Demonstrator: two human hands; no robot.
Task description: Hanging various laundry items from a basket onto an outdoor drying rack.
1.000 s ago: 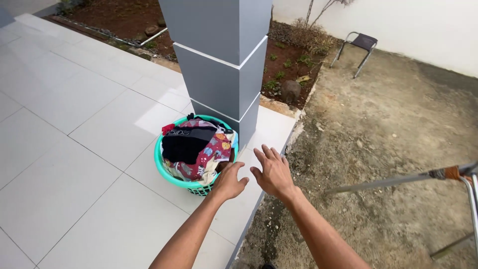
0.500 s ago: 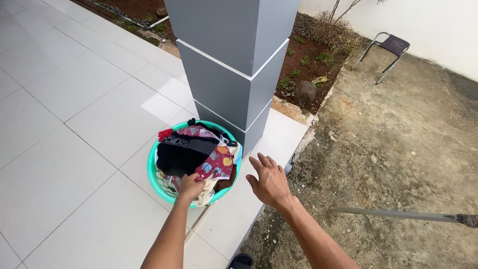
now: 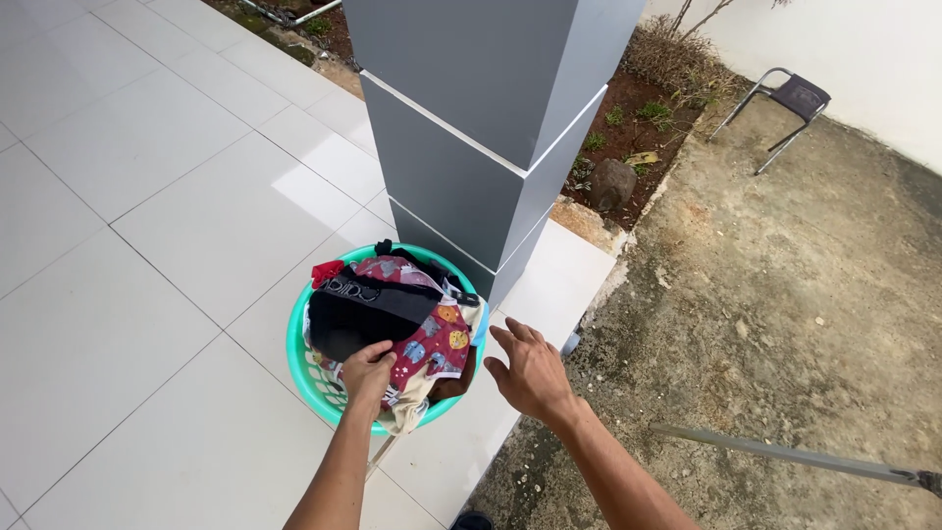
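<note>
We see a grey pillar point(image 3: 481, 128) far centre on the white tiled floor point(image 3: 147, 245). Just near it sits a teal laundry basket point(image 3: 312, 378) heaped with clothes point(image 3: 392, 309). Left hand point(image 3: 366, 370) grasps the clothes at the near rim; right hand point(image 3: 530, 373) hovers released, fingers spread, right of the basket.

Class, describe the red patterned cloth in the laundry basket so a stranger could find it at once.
Start at the grey pillar on the white tiled floor; at its foot stands a round green basket. On top of the pile, by the left hand, lies the red patterned cloth, dotted with small coloured pictures, unlike the plain black garment beside it.
</note>
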